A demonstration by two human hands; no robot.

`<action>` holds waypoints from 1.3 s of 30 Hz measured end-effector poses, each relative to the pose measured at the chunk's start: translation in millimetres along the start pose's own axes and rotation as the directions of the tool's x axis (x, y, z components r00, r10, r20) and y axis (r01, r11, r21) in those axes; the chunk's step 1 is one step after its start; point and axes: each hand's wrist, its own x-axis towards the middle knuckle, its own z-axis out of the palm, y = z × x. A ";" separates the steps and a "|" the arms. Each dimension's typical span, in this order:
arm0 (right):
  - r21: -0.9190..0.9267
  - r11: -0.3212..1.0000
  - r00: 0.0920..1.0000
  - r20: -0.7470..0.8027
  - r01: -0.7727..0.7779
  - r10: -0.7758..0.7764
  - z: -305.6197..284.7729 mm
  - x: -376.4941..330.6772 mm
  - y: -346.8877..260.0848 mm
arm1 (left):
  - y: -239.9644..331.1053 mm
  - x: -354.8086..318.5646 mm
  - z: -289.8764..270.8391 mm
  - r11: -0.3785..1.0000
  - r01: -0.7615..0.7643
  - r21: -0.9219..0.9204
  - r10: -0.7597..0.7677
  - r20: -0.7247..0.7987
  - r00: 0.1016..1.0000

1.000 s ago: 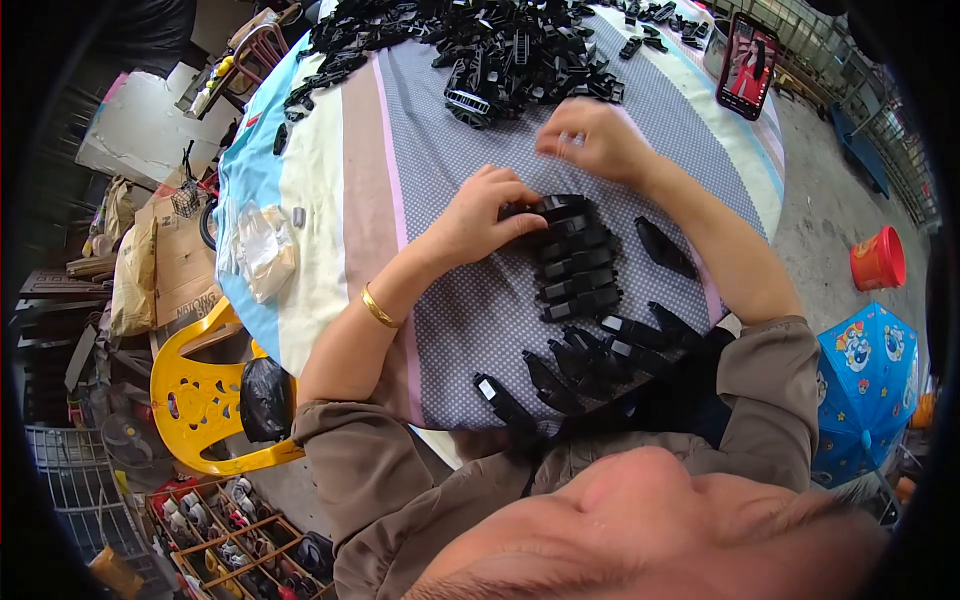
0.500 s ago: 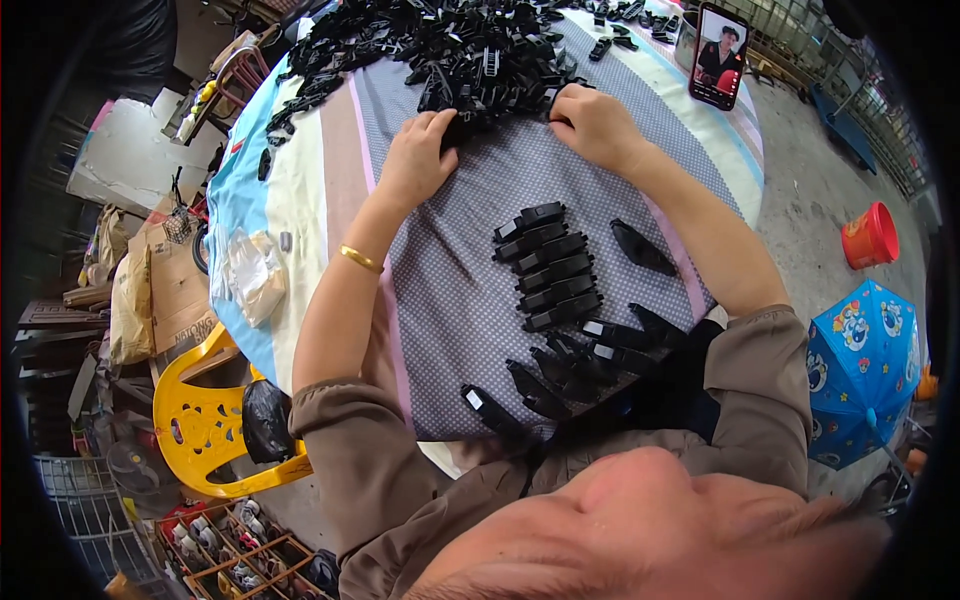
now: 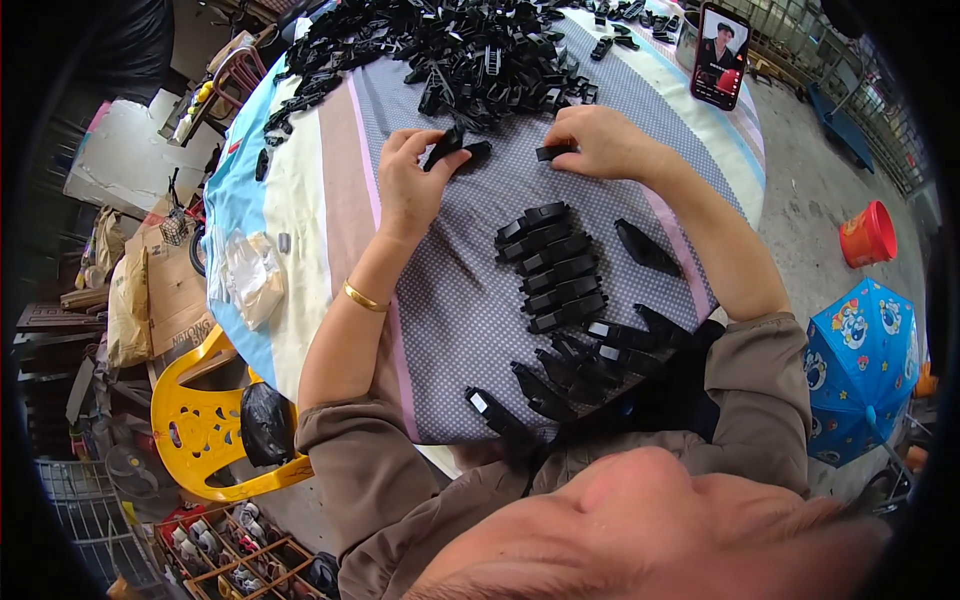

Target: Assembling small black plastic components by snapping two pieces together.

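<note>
My left hand [image 3: 412, 178] is closed on black plastic parts [image 3: 445, 148], pinched between thumb and fingers just in front of the big heap [image 3: 490, 60] of black parts. To its right, my right hand [image 3: 600, 143] pinches a small black plastic piece [image 3: 553, 153], held low over the dotted cloth. Nearer me lies a neat row of black plastic pieces [image 3: 555, 270] set side by side. Several pointed black pieces [image 3: 545, 390] lie loosely along the near table edge, two or more with small white patches. One more pointed piece [image 3: 645, 248] rests to the right of the row.
A striped cloth [image 3: 340, 200] covers the round table. At the far right a phone [image 3: 718, 58] stands upright, playing a video. A clear plastic bag [image 3: 250, 275] lies at the left. Beyond the table are a yellow chair [image 3: 205, 425], a red bucket [image 3: 868, 235] and a blue umbrella [image 3: 862, 370].
Both hands have drawn back from the heap toward me, bringing black plastic parts out with them. The row and the loose pieces keep their arrangement.
</note>
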 end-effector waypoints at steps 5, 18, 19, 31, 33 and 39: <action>-0.057 0.997 0.996 -0.075 0.048 -0.052 0.3 2.8 1.9 | 19.7 -11.6 -0.4 0.905 0.226 -0.359 -0.105 0.326 0.940; 0.179 0.956 0.963 -0.183 0.230 -0.198 15.3 3.4 -8.5 | 22.5 -12.8 11.4 0.986 -0.163 0.021 0.150 0.282 0.948; 0.177 0.957 0.963 -0.183 0.231 -0.198 15.3 3.3 -8.3 | 22.4 -12.0 9.7 0.992 -0.129 0.015 0.121 0.261 0.958; 0.407 0.896 0.927 0.236 0.179 -0.292 -0.2 -2.6 -27.3 | 36.2 -9.1 -3.6 0.988 0.155 0.009 -0.139 0.497 0.857; 0.440 0.879 0.897 0.291 0.185 -0.334 -1.4 -2.2 -27.1 | 31.1 -12.5 -7.4 0.996 0.045 0.077 -0.079 0.525 0.847; 0.263 0.941 0.976 -0.099 0.212 -0.193 2.4 -2.0 -23.4 | 35.5 -22.4 6.2 0.980 -0.053 0.193 -0.014 0.332 0.943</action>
